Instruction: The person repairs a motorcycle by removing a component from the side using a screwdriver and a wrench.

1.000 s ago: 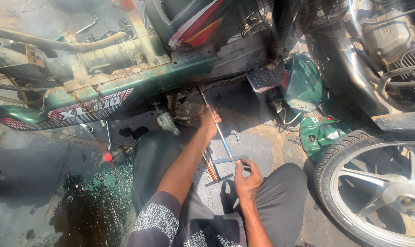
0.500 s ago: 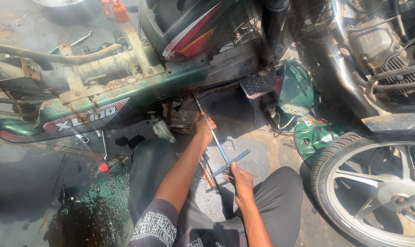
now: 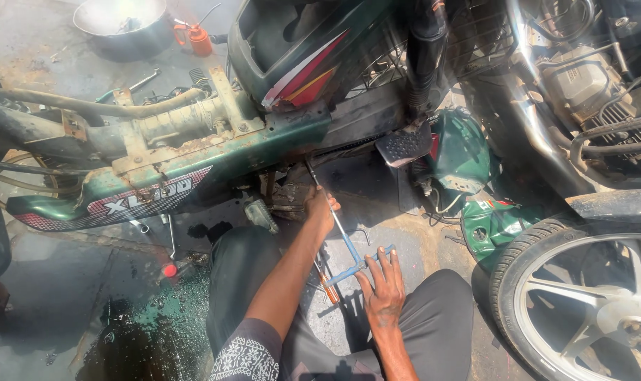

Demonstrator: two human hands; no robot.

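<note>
The left hand [image 3: 322, 210] is closed around the long T-wrench [image 3: 338, 229] up near the green motorbike [image 3: 193, 152]. At five o'clock from it, the right hand [image 3: 382, 291] curls its fingers on the blue crossbar. The wrench looks hard, stiff and maybe oily, so the crossbar seems the best place to hold.

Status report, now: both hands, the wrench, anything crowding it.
Left hand gripping the T-handle wrench shaft near the green motorcycle underside. Right hand on the crossbar. Footpeg and a screwdriver close by.
</note>
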